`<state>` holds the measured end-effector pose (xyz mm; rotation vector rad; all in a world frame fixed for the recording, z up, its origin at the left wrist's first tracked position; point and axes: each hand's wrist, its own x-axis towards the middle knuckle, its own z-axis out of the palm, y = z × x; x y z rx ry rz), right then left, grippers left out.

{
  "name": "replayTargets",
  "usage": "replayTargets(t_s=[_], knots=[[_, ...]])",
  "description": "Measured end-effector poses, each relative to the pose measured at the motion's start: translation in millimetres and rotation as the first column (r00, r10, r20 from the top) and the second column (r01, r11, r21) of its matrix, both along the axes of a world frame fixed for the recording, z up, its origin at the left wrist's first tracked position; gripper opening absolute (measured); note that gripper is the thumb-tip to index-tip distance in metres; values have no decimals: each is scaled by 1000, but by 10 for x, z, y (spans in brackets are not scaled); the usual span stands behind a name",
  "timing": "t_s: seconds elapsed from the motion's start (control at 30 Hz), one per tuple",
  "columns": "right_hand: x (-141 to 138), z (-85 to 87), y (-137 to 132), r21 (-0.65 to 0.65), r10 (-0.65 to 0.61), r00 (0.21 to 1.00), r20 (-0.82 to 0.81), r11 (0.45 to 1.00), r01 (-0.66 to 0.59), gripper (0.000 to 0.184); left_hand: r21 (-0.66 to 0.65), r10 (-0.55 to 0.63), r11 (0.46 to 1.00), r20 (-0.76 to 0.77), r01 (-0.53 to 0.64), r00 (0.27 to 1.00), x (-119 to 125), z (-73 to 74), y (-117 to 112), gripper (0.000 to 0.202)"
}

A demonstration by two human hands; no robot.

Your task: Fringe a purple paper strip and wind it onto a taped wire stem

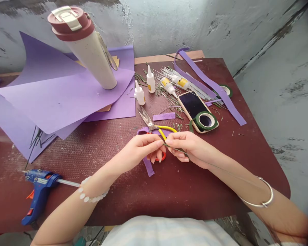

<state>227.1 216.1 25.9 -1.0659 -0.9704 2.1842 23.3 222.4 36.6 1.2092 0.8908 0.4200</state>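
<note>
My left hand point(147, 145) and my right hand point(186, 143) meet at the fingertips above the middle of the table. Both pinch a thin green floral wire point(220, 168), which trails from my right fingers over the right forearm. A green strip near the right fingers may be tape; I cannot tell. Just beyond and beneath the hands lie yellow-handled scissors point(150, 125), blades pointing away. A red handle point(161, 157) shows below my left fingers, partly hidden. Purple paper strips lie around it, one point(148, 166) below the left hand and another short one point(164, 117) beyond the scissors.
A white tumbler point(92, 58) stands on purple paper sheets point(48, 99) at the left. A blue glue gun point(39, 191) lies front left. Small glue bottles point(151, 80), a phone point(191, 104), green tape point(212, 127), wires and long purple strips point(207, 78) occupy the back right.
</note>
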Motion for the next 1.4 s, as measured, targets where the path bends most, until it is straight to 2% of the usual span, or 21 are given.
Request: replayTargets(t_s=[0.2, 0.37, 0.53, 0.63, 0.73, 0.8, 0.87, 0.9, 0.93, 1.07, 1.13, 1.27, 1.4], knots=[[26, 5, 38, -140, 3, 996, -88, 990, -15, 29, 9, 42, 999, 42, -43, 998, 12, -29, -5, 28], [36, 5, 54, -160, 5, 993, -121, 987, -24, 31, 37, 57, 998, 36, -59, 998, 24, -7, -11, 23], [44, -6, 50, -116, 54, 993, -101, 991, -66, 31, 169, 41, 985, 7, -42, 999, 13, -17, -16, 22], [44, -8, 35, -16, 42, 999, 11, 999, -42, 32, 201, 11, 980, -30, -5, 1000, 5, -14, -10, 25], [42, 22, 11, 169, 43, 991, 129, 984, -65, 32, 100, -50, 994, -27, 53, 998, 11, -7, 0, 35], [40, 61, -3, 356, 30, 972, 233, 928, -113, 27, 25, -58, 998, -29, 59, 998, 18, -10, 5, 37], [39, 95, -11, 522, -19, 945, 328, 837, -165, 22, -12, -56, 998, -44, 55, 997, 20, -15, 10, 36], [39, 105, -12, 563, -38, 937, 348, 807, -177, 21, -17, -58, 998, -54, 58, 997, 17, -14, 12, 36], [40, 107, -11, 566, -38, 936, 350, 805, -179, 22, -19, -61, 998, -61, 60, 996, 13, -9, 13, 35], [53, 51, 12, 333, 59, 971, 233, 933, -136, 31, -32, -38, 999, -49, 36, 998, -6, 43, 16, 30], [58, 9, 28, 222, 99, 982, 162, 966, -134, 35, -50, -21, 999, -36, 19, 999, -9, 68, 16, 25], [58, -37, 50, 54, 132, 990, 59, 989, -135, 36, -28, 19, 999, -1, -19, 1000, -15, 62, 8, 16], [56, -41, 57, -63, 129, 991, 22, 990, -127, 33, 100, 78, 992, -37, -74, 996, -22, 12, -20, 13]])
